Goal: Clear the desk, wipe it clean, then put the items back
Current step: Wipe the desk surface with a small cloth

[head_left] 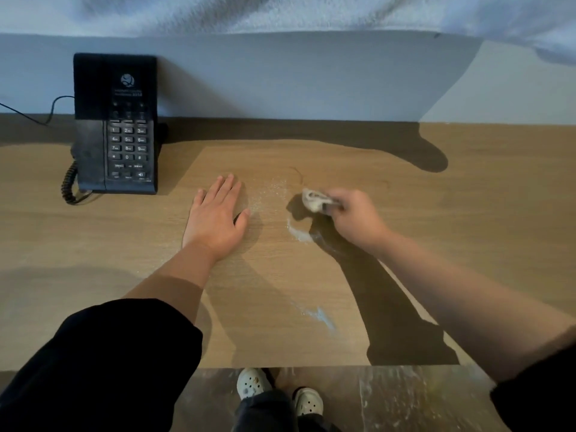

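Observation:
A wooden desk (467,213) fills the view. My right hand (355,218) grips a small crumpled whitish cloth (313,201) just above or on the desk's middle; the hand looks blurred. My left hand (218,218) lies flat on the wood, palm down with fingers straight, to the left of the cloth. Fine white specks (271,191) lie between the two hands. A white smear (299,233) curves under the cloth, and another pale streak (321,316) lies nearer the front edge.
A black desk phone (115,126) with a coiled cord (69,182) stands at the back left against the wall. A thin cable (37,118) runs off to the left. The desk's front edge is near my feet in pale clogs (252,383).

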The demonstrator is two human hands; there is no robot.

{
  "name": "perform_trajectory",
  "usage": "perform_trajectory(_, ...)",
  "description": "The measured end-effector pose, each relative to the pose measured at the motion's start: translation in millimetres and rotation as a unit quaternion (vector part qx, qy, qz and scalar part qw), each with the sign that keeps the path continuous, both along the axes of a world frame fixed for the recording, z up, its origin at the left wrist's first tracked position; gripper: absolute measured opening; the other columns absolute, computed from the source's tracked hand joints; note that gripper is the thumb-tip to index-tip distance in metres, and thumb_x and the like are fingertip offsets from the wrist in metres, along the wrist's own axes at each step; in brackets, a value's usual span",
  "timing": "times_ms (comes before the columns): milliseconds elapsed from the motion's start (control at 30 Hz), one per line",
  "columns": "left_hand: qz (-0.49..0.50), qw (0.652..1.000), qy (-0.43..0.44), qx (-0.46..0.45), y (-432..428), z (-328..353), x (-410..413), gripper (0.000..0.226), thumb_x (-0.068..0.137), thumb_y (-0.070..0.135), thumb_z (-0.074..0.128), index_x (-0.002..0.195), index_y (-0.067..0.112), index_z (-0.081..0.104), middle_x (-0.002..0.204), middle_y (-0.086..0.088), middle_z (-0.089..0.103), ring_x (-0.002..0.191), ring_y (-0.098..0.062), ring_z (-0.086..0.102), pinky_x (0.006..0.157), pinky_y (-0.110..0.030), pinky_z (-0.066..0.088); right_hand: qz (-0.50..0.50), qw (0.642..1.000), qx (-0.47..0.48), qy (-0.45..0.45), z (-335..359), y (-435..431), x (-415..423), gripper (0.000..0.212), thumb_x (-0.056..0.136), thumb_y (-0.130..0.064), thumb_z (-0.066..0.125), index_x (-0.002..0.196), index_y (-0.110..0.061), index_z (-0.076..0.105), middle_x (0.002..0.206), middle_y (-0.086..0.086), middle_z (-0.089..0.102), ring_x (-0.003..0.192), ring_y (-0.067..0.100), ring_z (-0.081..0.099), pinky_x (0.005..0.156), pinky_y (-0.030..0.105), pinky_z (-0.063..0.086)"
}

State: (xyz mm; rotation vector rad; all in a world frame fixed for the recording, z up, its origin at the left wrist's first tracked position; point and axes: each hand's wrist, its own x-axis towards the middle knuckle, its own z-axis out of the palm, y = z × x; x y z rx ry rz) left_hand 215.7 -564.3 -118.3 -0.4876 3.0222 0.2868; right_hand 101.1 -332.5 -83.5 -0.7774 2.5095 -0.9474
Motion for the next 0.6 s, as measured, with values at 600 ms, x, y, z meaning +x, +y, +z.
perform_trajectory(600,0.002,1.0,-0.005,-0.001,0,0,-1,0.062,0.101,0.046,0.025,0.157,0.02,0.013,0.165,0.002,0.006,0.151,-0.014,0.0,0.123,-0.04,0.005,-0.098,0.994,-0.02,0.04,6,17,25,0.047,0.093,0.003,0.047,0.136,-0.015,0.053,0.131,0.011,0.059,0.118,0.027,0.054,0.094,0.024,0.039)
